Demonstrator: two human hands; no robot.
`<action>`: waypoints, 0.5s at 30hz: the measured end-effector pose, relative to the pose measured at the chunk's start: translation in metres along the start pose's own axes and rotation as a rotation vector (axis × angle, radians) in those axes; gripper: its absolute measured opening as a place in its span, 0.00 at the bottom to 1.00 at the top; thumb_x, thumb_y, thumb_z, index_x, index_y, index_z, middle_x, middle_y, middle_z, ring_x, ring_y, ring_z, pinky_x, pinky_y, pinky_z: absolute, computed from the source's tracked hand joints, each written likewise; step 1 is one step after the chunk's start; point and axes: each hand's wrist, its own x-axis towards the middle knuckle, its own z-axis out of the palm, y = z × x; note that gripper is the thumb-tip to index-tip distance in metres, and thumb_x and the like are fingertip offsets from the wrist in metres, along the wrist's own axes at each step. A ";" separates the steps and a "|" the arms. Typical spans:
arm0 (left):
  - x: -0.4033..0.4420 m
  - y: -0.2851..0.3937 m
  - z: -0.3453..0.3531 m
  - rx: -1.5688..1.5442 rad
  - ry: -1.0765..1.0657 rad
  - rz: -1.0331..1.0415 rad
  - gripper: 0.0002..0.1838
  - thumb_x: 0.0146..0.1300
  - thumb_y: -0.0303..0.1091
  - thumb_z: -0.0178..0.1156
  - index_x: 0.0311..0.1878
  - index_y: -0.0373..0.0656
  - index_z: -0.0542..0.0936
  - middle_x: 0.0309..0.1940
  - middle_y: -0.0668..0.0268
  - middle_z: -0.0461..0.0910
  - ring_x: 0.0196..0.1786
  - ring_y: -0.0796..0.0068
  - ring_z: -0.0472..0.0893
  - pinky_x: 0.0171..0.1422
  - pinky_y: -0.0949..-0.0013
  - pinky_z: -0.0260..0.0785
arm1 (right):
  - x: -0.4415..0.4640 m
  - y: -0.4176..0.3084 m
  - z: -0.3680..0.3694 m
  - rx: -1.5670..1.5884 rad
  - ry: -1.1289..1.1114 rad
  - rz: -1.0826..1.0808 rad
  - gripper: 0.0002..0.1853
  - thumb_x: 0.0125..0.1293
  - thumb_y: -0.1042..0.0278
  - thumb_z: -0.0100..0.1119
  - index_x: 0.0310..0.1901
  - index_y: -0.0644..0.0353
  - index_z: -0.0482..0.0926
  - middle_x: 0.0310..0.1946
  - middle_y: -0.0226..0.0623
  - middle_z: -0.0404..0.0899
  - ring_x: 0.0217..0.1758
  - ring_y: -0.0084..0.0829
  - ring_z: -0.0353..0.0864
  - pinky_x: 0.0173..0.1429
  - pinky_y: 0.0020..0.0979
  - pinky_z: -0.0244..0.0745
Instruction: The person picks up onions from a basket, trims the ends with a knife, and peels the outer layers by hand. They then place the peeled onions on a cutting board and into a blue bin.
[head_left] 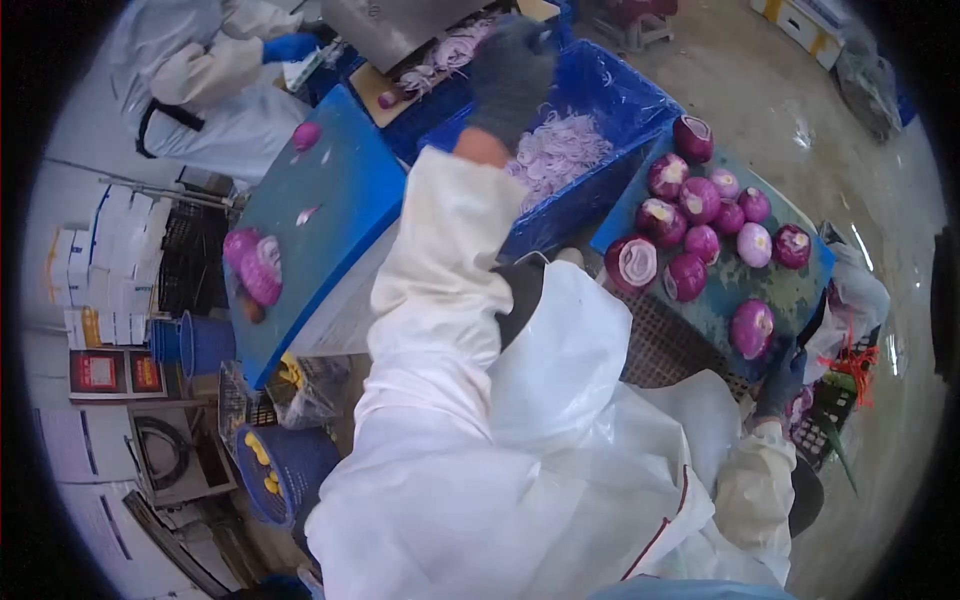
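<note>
My left hand (pixel 512 85), in a dark grey glove, reaches forward over a blue-lined bin (pixel 640 120) holding sliced red onion (pixel 563 150). It is beside a heap of onion slices (pixel 455 52) on a board by a metal machine (pixel 390 25). Its fingers are blurred, and I cannot tell if they hold anything. My right hand (pixel 780 385), also gloved, hangs low at the right, beside a crate (pixel 828 415) with onion in it. Its fingers are mostly hidden. Several peeled red onions (pixel 700 200) lie on a worn green-blue board (pixel 725 290) between my hands.
To the left, a blue-edged board (pixel 345 180) bears onions (pixel 255 265) and scraps. A co-worker's blue-gloved hand (pixel 290 47) is beyond it. A blue basket (pixel 290 465) with yellow items stands lower left. White boxes (pixel 105 250) are stacked at far left. The floor (pixel 850 190) looks wet.
</note>
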 end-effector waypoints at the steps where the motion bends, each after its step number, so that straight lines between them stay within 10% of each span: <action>1: -0.010 0.002 -0.032 0.081 0.013 -0.023 0.12 0.51 0.37 0.66 0.34 0.40 0.82 0.33 0.52 0.80 0.39 0.52 0.81 0.46 0.58 0.73 | 0.004 0.006 -0.004 -0.072 0.002 -0.027 0.14 0.73 0.57 0.53 0.45 0.61 0.77 0.34 0.33 0.82 0.31 0.22 0.80 0.37 0.26 0.75; 6: -0.079 -0.015 -0.173 0.254 -0.057 -0.147 0.12 0.55 0.36 0.61 0.41 0.40 0.82 0.36 0.49 0.81 0.43 0.50 0.81 0.48 0.55 0.73 | 0.024 0.049 -0.013 -0.150 0.071 -0.282 0.19 0.71 0.55 0.56 0.50 0.64 0.77 0.37 0.34 0.83 0.31 0.22 0.79 0.37 0.27 0.75; 9: -0.124 -0.054 -0.237 0.689 -0.315 -0.232 0.09 0.57 0.34 0.56 0.37 0.42 0.80 0.38 0.53 0.81 0.42 0.50 0.80 0.50 0.53 0.72 | 0.017 0.036 -0.008 0.049 -0.032 -0.050 0.19 0.71 0.55 0.56 0.51 0.65 0.77 0.38 0.34 0.83 0.36 0.23 0.80 0.40 0.28 0.75; 11: -0.167 -0.118 -0.269 0.950 -0.450 0.300 0.18 0.59 0.45 0.56 0.38 0.37 0.79 0.40 0.46 0.80 0.43 0.47 0.80 0.52 0.50 0.71 | 0.019 0.035 -0.010 -0.297 0.017 -0.113 0.26 0.67 0.47 0.57 0.53 0.63 0.76 0.38 0.47 0.84 0.40 0.38 0.84 0.44 0.38 0.76; 13: -0.151 -0.084 -0.280 0.780 -0.513 -0.321 0.21 0.68 0.49 0.50 0.49 0.42 0.80 0.38 0.48 0.80 0.44 0.46 0.80 0.51 0.49 0.71 | 0.014 0.026 -0.008 -0.404 0.052 -0.028 0.30 0.63 0.42 0.59 0.53 0.63 0.78 0.41 0.52 0.84 0.43 0.43 0.84 0.48 0.41 0.75; 15: -0.125 -0.045 -0.293 0.825 -0.783 -0.347 0.33 0.66 0.61 0.49 0.53 0.36 0.78 0.47 0.43 0.79 0.49 0.44 0.80 0.54 0.48 0.69 | 0.019 0.025 -0.010 -0.304 -0.014 -0.135 0.25 0.65 0.47 0.59 0.49 0.63 0.80 0.38 0.46 0.85 0.40 0.38 0.84 0.44 0.39 0.75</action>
